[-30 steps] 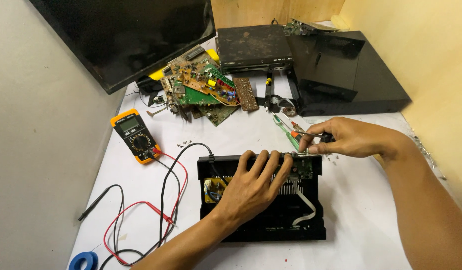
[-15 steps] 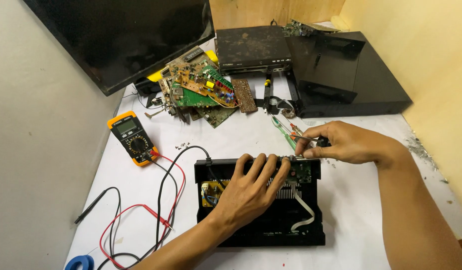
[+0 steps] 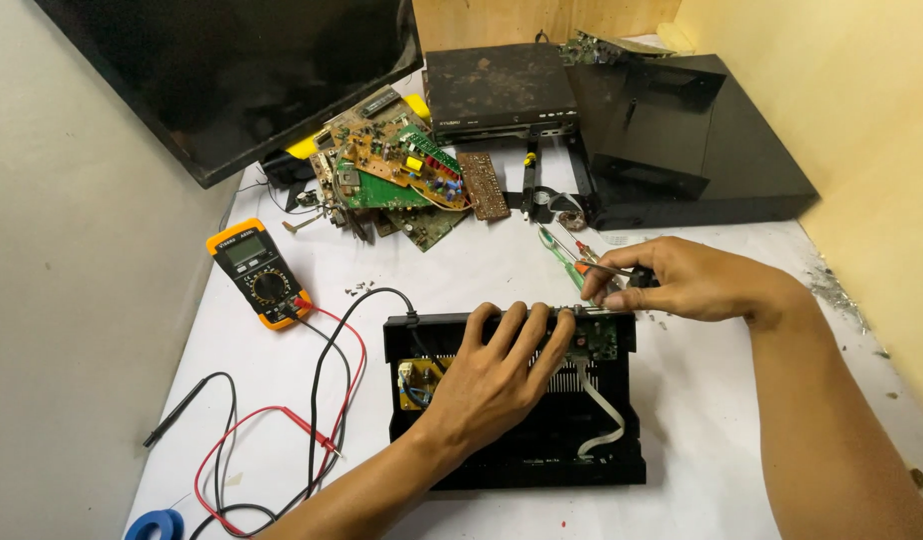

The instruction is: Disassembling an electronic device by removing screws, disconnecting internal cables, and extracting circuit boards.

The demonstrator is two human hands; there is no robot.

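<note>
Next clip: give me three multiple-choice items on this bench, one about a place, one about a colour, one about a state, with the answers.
1. Where is the multimeter?
A. left of the open box
B. on the black player
C. inside the box

2. What colour is the multimeter's casing?
A. blue
B. orange
C. white

3. What is the left hand doing?
A. resting on the table
B. pressing on the box
C. holding a probe

Answers: 1 A, it lies on the white table left of the box. 2 B, an orange rim shows around its dark face. 3 B, its fingers spread over the box's far edge, while the right hand pinches a thin tool.
</note>
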